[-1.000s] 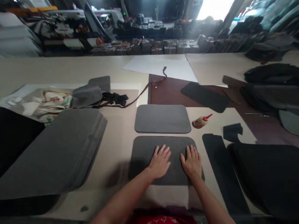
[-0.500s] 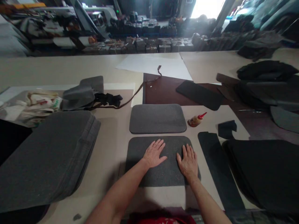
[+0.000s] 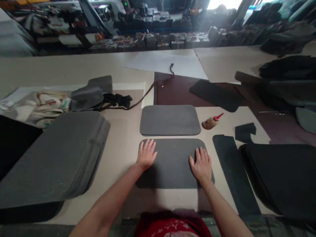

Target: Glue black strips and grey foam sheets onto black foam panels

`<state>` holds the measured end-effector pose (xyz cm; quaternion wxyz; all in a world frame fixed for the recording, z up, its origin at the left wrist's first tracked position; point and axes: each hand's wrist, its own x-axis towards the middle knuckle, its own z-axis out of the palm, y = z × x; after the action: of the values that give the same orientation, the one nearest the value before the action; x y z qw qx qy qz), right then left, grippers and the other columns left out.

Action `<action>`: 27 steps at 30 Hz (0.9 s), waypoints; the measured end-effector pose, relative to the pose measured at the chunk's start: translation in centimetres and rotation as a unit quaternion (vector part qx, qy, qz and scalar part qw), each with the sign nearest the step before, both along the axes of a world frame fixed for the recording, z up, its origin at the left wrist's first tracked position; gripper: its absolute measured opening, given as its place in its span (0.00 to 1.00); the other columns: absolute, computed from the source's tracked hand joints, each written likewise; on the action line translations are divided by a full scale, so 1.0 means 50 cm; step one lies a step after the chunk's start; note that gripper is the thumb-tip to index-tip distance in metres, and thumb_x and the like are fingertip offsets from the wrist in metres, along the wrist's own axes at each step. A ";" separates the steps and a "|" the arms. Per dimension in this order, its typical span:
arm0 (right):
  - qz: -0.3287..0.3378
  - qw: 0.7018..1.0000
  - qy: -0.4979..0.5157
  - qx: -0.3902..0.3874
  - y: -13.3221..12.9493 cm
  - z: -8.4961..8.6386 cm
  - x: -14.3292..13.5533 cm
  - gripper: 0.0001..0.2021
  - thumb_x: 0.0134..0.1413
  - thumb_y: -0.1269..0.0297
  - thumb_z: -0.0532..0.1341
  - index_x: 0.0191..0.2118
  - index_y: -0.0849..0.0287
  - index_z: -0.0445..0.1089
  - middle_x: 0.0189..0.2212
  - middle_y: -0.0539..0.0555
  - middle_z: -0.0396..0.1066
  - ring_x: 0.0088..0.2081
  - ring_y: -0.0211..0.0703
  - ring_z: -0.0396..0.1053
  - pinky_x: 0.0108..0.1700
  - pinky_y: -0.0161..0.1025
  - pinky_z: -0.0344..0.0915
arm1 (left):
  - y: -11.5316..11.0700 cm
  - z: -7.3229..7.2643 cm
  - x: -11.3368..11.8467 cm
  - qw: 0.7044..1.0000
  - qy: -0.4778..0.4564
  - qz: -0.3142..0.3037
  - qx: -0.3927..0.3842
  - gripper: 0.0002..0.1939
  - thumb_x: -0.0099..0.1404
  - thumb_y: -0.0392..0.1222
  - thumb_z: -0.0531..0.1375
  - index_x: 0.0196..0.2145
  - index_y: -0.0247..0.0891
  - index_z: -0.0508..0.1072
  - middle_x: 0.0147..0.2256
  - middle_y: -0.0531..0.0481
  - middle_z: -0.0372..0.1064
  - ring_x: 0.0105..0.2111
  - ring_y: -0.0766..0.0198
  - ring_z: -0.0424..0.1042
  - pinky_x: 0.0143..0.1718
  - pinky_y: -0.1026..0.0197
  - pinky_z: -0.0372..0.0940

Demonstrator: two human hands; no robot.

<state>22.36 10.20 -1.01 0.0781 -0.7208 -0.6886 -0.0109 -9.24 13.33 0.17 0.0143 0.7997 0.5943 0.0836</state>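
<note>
A dark grey rounded panel (image 3: 172, 164) lies flat on the table right in front of me. My left hand (image 3: 146, 154) rests palm down on its left part, fingers stretched. On the panel's right part my right hand (image 3: 201, 164) also lies flat, with its thumb apart from the fingers. Just beyond is a second grey rounded panel (image 3: 170, 120), or a thin pile of them. To its right lies a bottle with a red nozzle (image 3: 212, 121), tilted on the table.
A thick stack of grey panels (image 3: 56, 154) fills the left, and a dark stack (image 3: 283, 177) the right. A long dark strip (image 3: 234, 171) lies beside the right stack. Farther back are a brown strap (image 3: 148, 92), a loose dark panel (image 3: 216, 95) and crumpled cloth (image 3: 49, 102).
My left hand has moved left across the panel, from near its middle to its left edge. My right hand stays flat on the right part. The view has shifted slightly.
</note>
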 end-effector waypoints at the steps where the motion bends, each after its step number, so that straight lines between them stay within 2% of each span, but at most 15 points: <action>1: -0.002 1.000 0.001 -0.002 -0.001 0.003 0.000 0.31 0.68 0.52 0.45 0.67 0.69 0.56 0.69 0.64 0.50 0.69 0.57 0.45 0.68 0.56 0.41 | -0.024 0.002 -0.009 1.000 0.001 0.010 0.004 0.28 0.71 0.44 0.49 0.66 0.34 0.58 0.67 0.40 0.52 0.69 0.49 0.46 0.69 0.39 0.39; 4: -0.011 1.000 0.006 -0.011 -0.001 0.010 0.001 0.31 0.68 0.52 0.46 0.67 0.68 0.55 0.69 0.64 0.50 0.69 0.56 0.43 0.68 0.55 0.40 | -0.104 0.004 -0.033 1.000 -0.007 0.003 -0.011 0.29 0.72 0.43 0.49 0.67 0.33 0.55 0.68 0.40 0.50 0.70 0.50 0.44 0.70 0.42 0.42; 7: -0.012 1.000 0.010 -0.023 -0.001 0.011 0.001 0.31 0.68 0.52 0.46 0.68 0.68 0.54 0.69 0.65 0.49 0.69 0.55 0.42 0.68 0.55 0.40 | -0.178 -0.001 -0.062 0.998 -0.013 -0.034 -0.046 0.29 0.72 0.48 0.49 0.67 0.36 0.54 0.69 0.42 0.48 0.70 0.51 0.41 0.69 0.43 0.46; 12: 0.007 1.000 -0.002 -0.030 -0.005 0.015 0.002 0.32 0.69 0.50 0.43 0.69 0.69 0.52 0.69 0.65 0.48 0.70 0.55 0.41 0.68 0.56 0.40 | -0.256 -0.014 -0.122 0.999 0.013 0.009 -0.051 0.30 0.72 0.52 0.50 0.67 0.38 0.54 0.69 0.41 0.47 0.70 0.48 0.42 0.68 0.38 0.44; 15: 0.003 0.999 -0.005 -0.042 -0.010 0.018 0.027 0.32 0.68 0.50 0.42 0.69 0.67 0.52 0.70 0.65 0.46 0.70 0.57 0.41 0.67 0.60 0.40 | -0.276 -0.017 -0.141 0.998 0.022 0.032 -0.041 0.30 0.72 0.52 0.50 0.68 0.40 0.54 0.69 0.41 0.46 0.70 0.46 0.42 0.68 0.35 0.43; 18: -0.072 0.997 0.021 -0.030 -0.014 0.017 0.080 0.32 0.67 0.51 0.42 0.67 0.68 0.54 0.68 0.67 0.50 0.69 0.60 0.44 0.66 0.63 0.42 | -0.291 -0.018 -0.143 0.998 0.006 0.059 -0.027 0.30 0.72 0.50 0.50 0.68 0.41 0.54 0.69 0.42 0.49 0.69 0.45 0.44 0.67 0.36 0.46; 20: -0.091 0.994 0.061 -0.019 -0.017 0.017 0.117 0.31 0.65 0.53 0.44 0.64 0.72 0.57 0.63 0.72 0.58 0.65 0.63 0.52 0.63 0.61 0.50 | -0.297 -0.019 -0.135 0.997 -0.018 0.075 -0.017 0.29 0.72 0.47 0.50 0.67 0.39 0.55 0.67 0.41 0.53 0.69 0.46 0.46 0.66 0.39 0.50; 23: -0.065 0.988 0.136 -0.031 -0.025 0.021 0.142 0.29 0.63 0.55 0.47 0.61 0.71 0.61 0.53 0.72 0.69 0.56 0.60 0.65 0.57 0.52 0.60 | -0.295 -0.017 -0.114 0.993 -0.062 0.100 -0.009 0.26 0.71 0.42 0.50 0.65 0.36 0.58 0.63 0.39 0.61 0.65 0.49 0.56 0.63 0.45 0.58; 27: -0.108 0.975 0.185 -0.050 -0.027 0.037 0.124 0.28 0.58 0.54 0.53 0.58 0.69 0.64 0.49 0.70 0.72 0.50 0.59 0.69 0.52 0.48 0.63 | -0.270 0.003 -0.087 0.982 -0.085 0.170 -0.021 0.22 0.69 0.39 0.49 0.59 0.31 0.63 0.54 0.35 0.68 0.54 0.48 0.67 0.58 0.46 0.63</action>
<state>28.54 8.85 0.84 0.1659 -0.7837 -0.5798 0.1489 -13.59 -0.17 0.30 0.0673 0.6763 0.7201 0.1397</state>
